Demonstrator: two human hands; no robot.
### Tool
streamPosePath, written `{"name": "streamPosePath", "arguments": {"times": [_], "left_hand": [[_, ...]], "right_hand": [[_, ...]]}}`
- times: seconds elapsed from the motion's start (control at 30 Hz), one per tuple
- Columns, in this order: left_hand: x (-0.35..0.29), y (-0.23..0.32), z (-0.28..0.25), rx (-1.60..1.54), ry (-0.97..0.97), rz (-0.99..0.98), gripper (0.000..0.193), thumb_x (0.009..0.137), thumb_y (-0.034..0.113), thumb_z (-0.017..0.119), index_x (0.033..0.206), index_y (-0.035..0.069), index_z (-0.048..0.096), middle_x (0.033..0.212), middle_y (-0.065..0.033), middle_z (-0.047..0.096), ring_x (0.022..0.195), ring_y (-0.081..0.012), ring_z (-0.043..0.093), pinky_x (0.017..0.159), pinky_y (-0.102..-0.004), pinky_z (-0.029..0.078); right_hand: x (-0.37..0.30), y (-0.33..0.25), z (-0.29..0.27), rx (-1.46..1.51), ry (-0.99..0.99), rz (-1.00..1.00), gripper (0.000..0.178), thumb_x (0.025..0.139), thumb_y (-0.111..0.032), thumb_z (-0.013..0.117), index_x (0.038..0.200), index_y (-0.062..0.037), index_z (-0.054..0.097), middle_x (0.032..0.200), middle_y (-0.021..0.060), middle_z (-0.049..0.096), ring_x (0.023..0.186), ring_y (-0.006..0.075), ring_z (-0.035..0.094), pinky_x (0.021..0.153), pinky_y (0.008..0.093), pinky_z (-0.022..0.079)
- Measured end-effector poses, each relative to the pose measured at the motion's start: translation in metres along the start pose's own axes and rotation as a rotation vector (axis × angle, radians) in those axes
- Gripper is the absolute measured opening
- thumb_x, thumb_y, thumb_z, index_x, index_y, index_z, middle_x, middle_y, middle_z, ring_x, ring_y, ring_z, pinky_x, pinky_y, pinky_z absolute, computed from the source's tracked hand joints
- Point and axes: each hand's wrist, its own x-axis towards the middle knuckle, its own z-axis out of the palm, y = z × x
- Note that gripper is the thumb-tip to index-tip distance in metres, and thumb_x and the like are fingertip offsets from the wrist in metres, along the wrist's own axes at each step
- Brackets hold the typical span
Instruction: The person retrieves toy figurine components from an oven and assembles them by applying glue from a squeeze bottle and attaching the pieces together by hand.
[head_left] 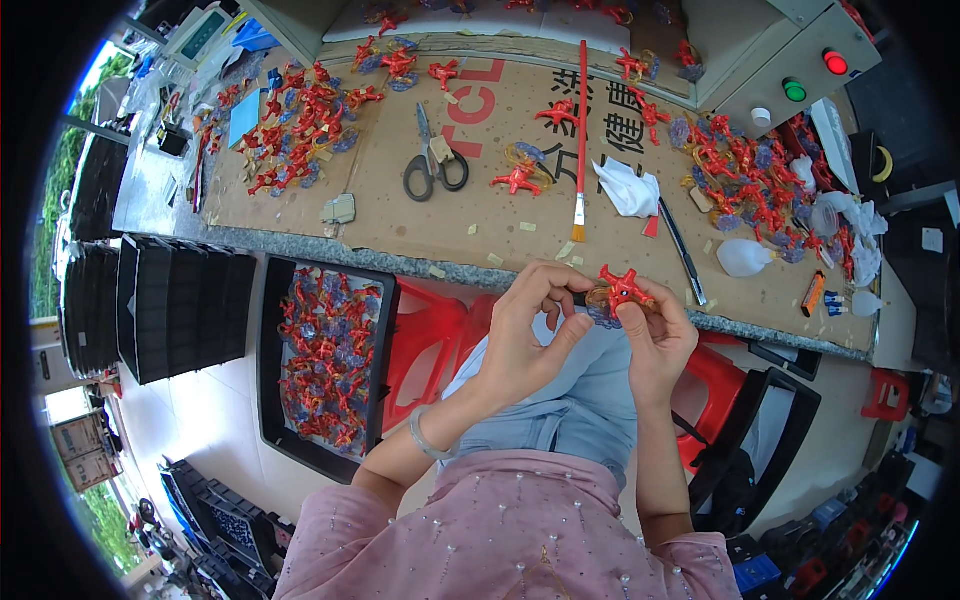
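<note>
Both hands meet just below the desk (300, 243) edge, over the person's lap. The right hand (655, 340) pinches a small red figure (622, 288) between thumb and fingers, with a bluish piece beneath it. The left hand (520, 340) has its fingers curled closed on a thin dark tool touching the figure from nine o'clock. On the desk at twelve o'clock lies a red-handled brush (581, 130); scissors (432, 160) sit toward ten o'clock. A black tray (272, 400) of red and blue pieces rests at nine o'clock
</note>
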Motion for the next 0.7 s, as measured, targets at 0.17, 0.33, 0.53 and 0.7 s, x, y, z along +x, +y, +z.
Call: {"name": "streamPosePath", "arguments": {"times": [0.17,0.33,0.53,0.7], "left_hand": [[0.001,-0.008,0.004,-0.135,-0.001,-0.036,0.027,0.08,0.002,0.066,0.105,0.001,0.056,0.095,-0.006,0.057,0.072,-0.0098,0.054,0.059,-0.0234,0.042],[-0.002,-0.002,0.001,-0.209,-0.002,-0.115,0.03,0.081,0.004,0.067,0.107,-0.001,0.054,0.096,-0.0065,0.058,0.076,-0.0099,0.056,0.063,-0.0229,0.045],[-0.015,0.006,-0.015,-0.312,0.048,-0.235,0.036,0.081,0.002,0.069,0.112,-0.002,0.051,0.103,-0.007,0.059,0.098,-0.0139,0.06,0.082,-0.028,0.049],[-0.043,0.002,-0.051,-0.549,0.098,-0.32,0.03,0.082,-0.004,0.066,0.109,-0.003,0.054,0.101,-0.0102,0.063,0.094,-0.0153,0.064,0.084,-0.029,0.052]], "right_hand": [[0.005,0.001,-0.001,0.083,-0.013,0.067,0.031,0.086,-0.006,0.067,0.112,0.0072,0.058,0.099,0.0098,0.065,0.089,0.0114,0.061,0.079,0.0233,0.048],[0.007,0.003,0.006,0.168,-0.037,0.095,0.029,0.086,-0.003,0.066,0.112,0.007,0.058,0.099,0.0097,0.066,0.089,0.0114,0.061,0.079,0.023,0.048],[-0.003,0.0,0.024,-0.062,-0.148,0.073,0.025,0.081,0.006,0.064,0.106,0.0056,0.062,0.098,0.0095,0.066,0.089,0.0125,0.061,0.079,0.0239,0.048],[-0.007,0.002,0.047,-0.157,-0.44,-0.009,0.036,0.079,0.007,0.063,0.115,0.0057,0.057,0.113,0.016,0.06,0.099,0.0204,0.061,0.086,0.031,0.05]]}}
